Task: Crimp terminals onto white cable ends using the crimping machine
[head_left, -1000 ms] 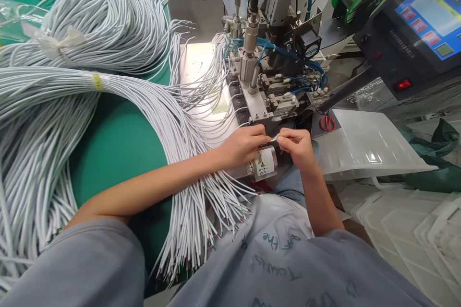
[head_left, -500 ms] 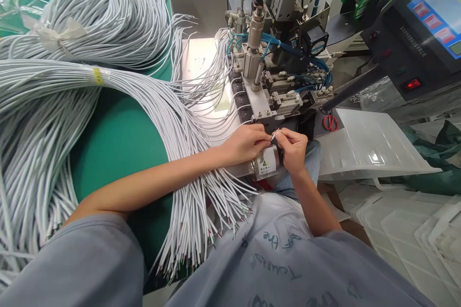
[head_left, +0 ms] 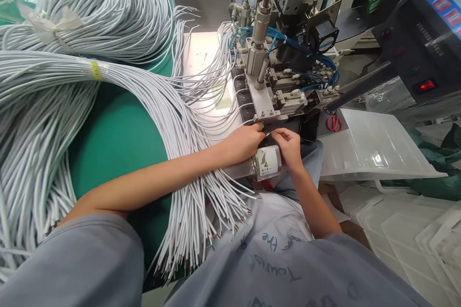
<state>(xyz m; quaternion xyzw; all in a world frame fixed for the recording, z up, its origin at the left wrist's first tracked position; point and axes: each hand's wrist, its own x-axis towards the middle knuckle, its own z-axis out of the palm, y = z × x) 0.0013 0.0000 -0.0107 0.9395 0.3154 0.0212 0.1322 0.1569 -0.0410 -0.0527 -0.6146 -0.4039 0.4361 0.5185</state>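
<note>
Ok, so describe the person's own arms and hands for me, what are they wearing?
Both the left hand and the right hand are bare: no gloves, and no ring, watch or bracelet shows. The forearms are uncovered too. Loose grey short sleeves, the left sleeve and the right sleeve, end around the elbows. They belong to a grey T-shirt with dark handwritten-style lettering on the front.

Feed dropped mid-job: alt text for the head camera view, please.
The left hand and right hand pinch the end of one white cable at the front of a metal machine. Bundles of white cables fan across a green mat to the left; red-handled scissors and a white tray lie to the right.
</note>
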